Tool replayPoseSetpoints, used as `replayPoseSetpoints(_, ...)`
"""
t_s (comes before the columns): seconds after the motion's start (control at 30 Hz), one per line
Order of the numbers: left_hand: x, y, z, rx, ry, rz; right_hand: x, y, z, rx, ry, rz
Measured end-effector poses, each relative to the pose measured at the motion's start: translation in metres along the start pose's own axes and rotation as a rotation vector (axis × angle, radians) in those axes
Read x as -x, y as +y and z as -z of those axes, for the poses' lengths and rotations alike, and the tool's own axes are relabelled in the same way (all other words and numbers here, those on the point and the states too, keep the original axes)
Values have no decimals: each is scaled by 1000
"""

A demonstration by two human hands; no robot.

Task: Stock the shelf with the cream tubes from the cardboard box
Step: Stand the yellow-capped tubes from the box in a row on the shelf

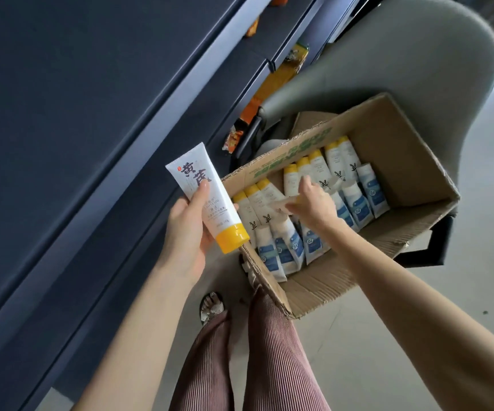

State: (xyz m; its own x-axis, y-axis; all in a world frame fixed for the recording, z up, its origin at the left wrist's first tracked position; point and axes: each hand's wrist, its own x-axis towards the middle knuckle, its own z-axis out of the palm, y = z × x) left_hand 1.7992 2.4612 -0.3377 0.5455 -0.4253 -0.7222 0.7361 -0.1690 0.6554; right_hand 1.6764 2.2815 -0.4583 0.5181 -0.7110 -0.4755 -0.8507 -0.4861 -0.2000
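Note:
My left hand [188,229] grips a white cream tube [207,197] with a yellow cap, held above the floor between the dark shelf [62,120] and the cardboard box [400,161]. The open box holds several white tubes with yellow caps [337,158] and several tubes with blue labels [370,194]. My right hand [311,203] reaches into the box, its fingers curled around a tube lying on the pile; that tube is blurred and partly hidden by the hand.
The box sits on a grey chair [403,63]. Orange and yellow snack packets [272,81] hang along the lower shelves. My legs in ribbed trousers [269,351] and a sandalled foot [211,305] stand on the pale floor.

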Motion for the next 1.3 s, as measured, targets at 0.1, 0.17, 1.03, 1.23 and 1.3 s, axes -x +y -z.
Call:
replayPoseSetpoints(0.1, 13, 8, -3, 9, -73, 17, 14, 17, 26, -683, 42, -371)
replayPoseSetpoints(0.17, 23, 15, -6, 8, -131, 12, 32, 25, 39, -1232, -15, -616)
replayPoseSetpoints(1.03, 198, 161, -13, -246, -474, -417, 224, -109, 248, -1695, -390, 432)
replayPoseSetpoints(1.23, 243, 197, 4, -330, -520, -559, 251, -152, 289, -1714, -349, 504)
replayPoseSetpoints(1.3, 257, 205, 10, -345, -531, -602, 256, -164, 299, -1752, -313, 575)
